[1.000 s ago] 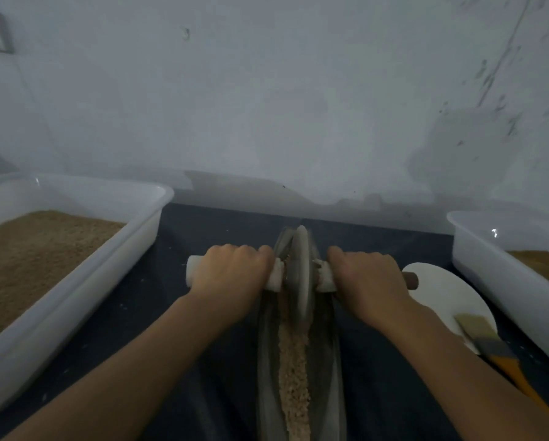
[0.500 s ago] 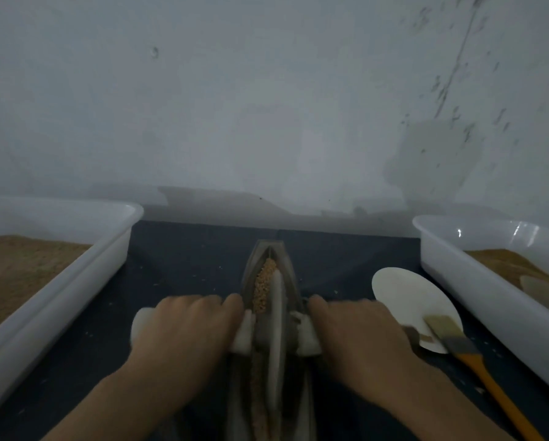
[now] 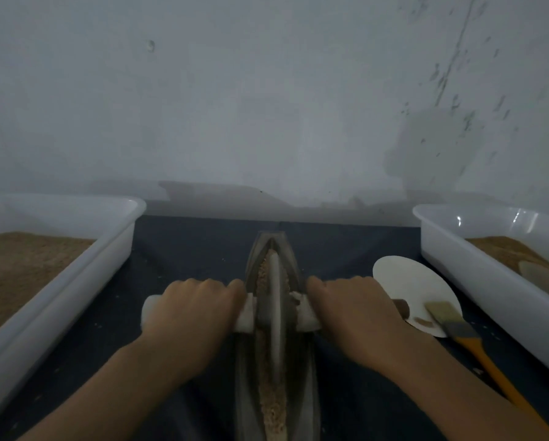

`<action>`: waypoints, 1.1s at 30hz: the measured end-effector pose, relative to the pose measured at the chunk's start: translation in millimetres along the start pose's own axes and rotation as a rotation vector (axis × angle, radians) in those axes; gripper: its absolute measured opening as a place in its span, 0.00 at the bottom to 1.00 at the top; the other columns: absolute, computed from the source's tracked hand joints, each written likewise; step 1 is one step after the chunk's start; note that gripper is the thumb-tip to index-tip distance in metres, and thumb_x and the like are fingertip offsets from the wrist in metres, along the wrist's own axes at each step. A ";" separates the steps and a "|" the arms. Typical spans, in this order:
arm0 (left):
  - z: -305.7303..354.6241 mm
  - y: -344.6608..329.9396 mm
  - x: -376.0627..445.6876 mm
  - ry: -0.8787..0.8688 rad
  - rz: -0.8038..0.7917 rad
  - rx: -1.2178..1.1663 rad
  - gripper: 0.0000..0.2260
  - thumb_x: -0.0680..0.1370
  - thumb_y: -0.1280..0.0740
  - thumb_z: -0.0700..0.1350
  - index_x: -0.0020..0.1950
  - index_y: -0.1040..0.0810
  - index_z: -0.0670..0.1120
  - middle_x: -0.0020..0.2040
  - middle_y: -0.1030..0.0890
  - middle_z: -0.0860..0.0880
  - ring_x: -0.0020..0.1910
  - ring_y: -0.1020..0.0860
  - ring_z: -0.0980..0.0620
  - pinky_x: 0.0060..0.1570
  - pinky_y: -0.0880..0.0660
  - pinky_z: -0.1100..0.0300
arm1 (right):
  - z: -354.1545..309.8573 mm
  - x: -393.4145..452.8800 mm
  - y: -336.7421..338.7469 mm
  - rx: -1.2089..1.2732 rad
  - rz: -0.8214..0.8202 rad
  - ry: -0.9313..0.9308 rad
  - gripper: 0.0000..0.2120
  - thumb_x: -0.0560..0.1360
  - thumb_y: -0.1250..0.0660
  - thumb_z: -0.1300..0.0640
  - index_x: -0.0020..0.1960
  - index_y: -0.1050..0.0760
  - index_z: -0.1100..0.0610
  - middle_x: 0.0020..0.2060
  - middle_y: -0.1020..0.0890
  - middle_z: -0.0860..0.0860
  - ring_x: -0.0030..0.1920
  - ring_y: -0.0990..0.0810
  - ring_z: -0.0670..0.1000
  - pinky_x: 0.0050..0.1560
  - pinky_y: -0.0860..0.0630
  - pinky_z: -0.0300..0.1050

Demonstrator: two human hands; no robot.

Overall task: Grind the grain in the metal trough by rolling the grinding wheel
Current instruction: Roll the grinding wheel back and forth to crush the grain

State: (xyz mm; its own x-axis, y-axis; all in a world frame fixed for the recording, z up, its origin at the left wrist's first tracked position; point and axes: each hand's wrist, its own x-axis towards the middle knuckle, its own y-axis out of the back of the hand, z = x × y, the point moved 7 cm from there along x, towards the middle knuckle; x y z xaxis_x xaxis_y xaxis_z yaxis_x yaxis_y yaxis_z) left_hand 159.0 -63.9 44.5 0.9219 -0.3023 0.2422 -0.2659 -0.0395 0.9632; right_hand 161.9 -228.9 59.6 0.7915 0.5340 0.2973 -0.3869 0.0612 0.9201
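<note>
Metal trough: the boat-shaped metal trough (image 3: 308,405) runs from 6 o'clock up through the middle of the view, its pointed far tip at about 12 of the dark mat (image 3: 184,249).
Grain: a strip of grain (image 3: 271,405) lies along the trough's groove, looking coarse near 6 o'clock and showing again beside the wheel's far edge.
Grinding wheel: one grinding wheel (image 3: 274,310) stands on edge in the groove, roughly at the trough's middle, with its axle handle (image 3: 244,316) sticking out at 3 and 9.
Left hand: the left hand (image 3: 193,308) has its fingers wrapped over the white-wrapped handle at 9 o'clock of the wheel.
Right hand: the right hand (image 3: 356,308) is curled over the handle at 3 o'clock, the brown handle end (image 3: 400,307) poking out past it.
Handling: likely a heavy, rigid disc that wants even downward pressure from both sides; the wrapped handle close to the hub is the place to hold, or it may tip off the groove.
Brush: one brush (image 3: 457,326) with an orange handle at 4 o'clock.
Disc: one pale round plate (image 3: 406,278), partly under the brush.
Tubs: two white plastic tubs, the left tub (image 3: 76,265) at 9 and the right tub (image 3: 476,265) at 3, both holding brown grain.
Wall: a plain grey wall (image 3: 267,106) behind.
</note>
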 end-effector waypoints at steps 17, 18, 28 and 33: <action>-3.6 1.6 21.3 0.002 0.133 0.073 0.16 0.73 0.33 0.49 0.43 0.43 0.54 0.40 0.26 0.55 0.34 0.32 0.52 0.35 0.38 0.57 | 17.5 23.1 -21.0 -0.082 0.032 -0.078 0.19 0.70 0.31 0.57 0.42 0.44 0.51 0.36 0.22 0.49 0.31 0.24 0.54 0.31 0.39 0.45; -3.0 2.1 15.6 0.001 0.126 0.058 0.17 0.73 0.33 0.50 0.42 0.44 0.54 0.39 0.28 0.55 0.34 0.33 0.52 0.36 0.38 0.57 | 14.2 18.6 -16.4 -0.074 0.028 -0.070 0.18 0.71 0.32 0.57 0.43 0.44 0.51 0.37 0.22 0.48 0.31 0.26 0.53 0.31 0.40 0.45; 12.6 12.7 -26.7 -0.064 0.078 0.102 0.19 0.73 0.34 0.51 0.43 0.48 0.56 0.38 0.34 0.56 0.40 0.27 0.54 0.36 0.39 0.57 | -8.3 -33.6 3.7 -0.029 -0.069 -0.053 0.21 0.61 0.24 0.51 0.44 0.35 0.50 0.34 0.22 0.48 0.30 0.23 0.50 0.29 0.47 0.43; -2.4 -1.6 7.9 0.027 0.101 0.122 0.15 0.74 0.36 0.48 0.44 0.44 0.54 0.44 0.25 0.55 0.42 0.22 0.51 0.35 0.36 0.56 | 7.7 6.7 -12.6 -0.044 0.045 -0.079 0.20 0.66 0.28 0.58 0.42 0.41 0.51 0.35 0.21 0.50 0.31 0.23 0.54 0.30 0.39 0.45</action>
State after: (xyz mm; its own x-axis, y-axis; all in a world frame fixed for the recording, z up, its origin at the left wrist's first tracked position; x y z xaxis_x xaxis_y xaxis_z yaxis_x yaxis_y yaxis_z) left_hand 167.3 -63.9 45.2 0.8955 -0.2849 0.3418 -0.3886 -0.1262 0.9127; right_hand 175.8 -232.6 52.0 0.8070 0.4689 0.3591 -0.4420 0.0762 0.8938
